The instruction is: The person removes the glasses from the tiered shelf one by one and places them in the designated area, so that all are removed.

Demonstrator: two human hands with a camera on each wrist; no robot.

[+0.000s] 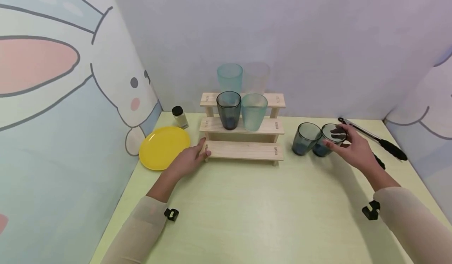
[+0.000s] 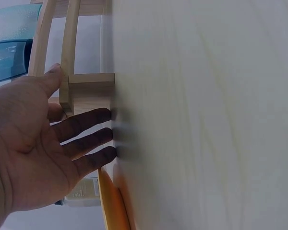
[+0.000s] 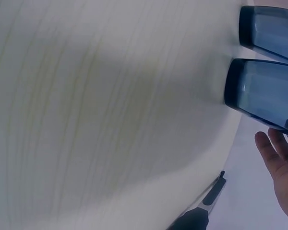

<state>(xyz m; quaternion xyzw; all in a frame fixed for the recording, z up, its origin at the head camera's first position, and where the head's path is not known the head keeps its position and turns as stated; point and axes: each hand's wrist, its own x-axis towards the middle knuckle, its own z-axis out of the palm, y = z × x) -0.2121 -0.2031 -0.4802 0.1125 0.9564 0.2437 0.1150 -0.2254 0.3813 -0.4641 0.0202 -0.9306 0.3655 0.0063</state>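
In the head view, my left hand (image 1: 188, 159) is at the left end of the lowest step of a three-step wooden shelf (image 1: 243, 150). Thumb and forefinger pinch the board's end; the other three fingers extend toward the table in the left wrist view. My right hand (image 1: 353, 148) holds a grey-blue tinted glass (image 1: 322, 148) from its right side, thumb at the front and fingers behind the rim. That glass stands upright on the table. Close on its left is a matching tinted glass (image 1: 304, 141). Both bases show in the right wrist view.
On the middle step stand a dark tinted glass (image 1: 229, 113) and a frosted green glass (image 1: 254, 113); a frosted blue glass (image 1: 230, 75) and a pale clear one (image 1: 257, 77) top the shelf. A yellow plate (image 1: 164, 148) and black-capped jar (image 1: 180, 117) lie left, black-handled tongs (image 1: 378, 138) right.
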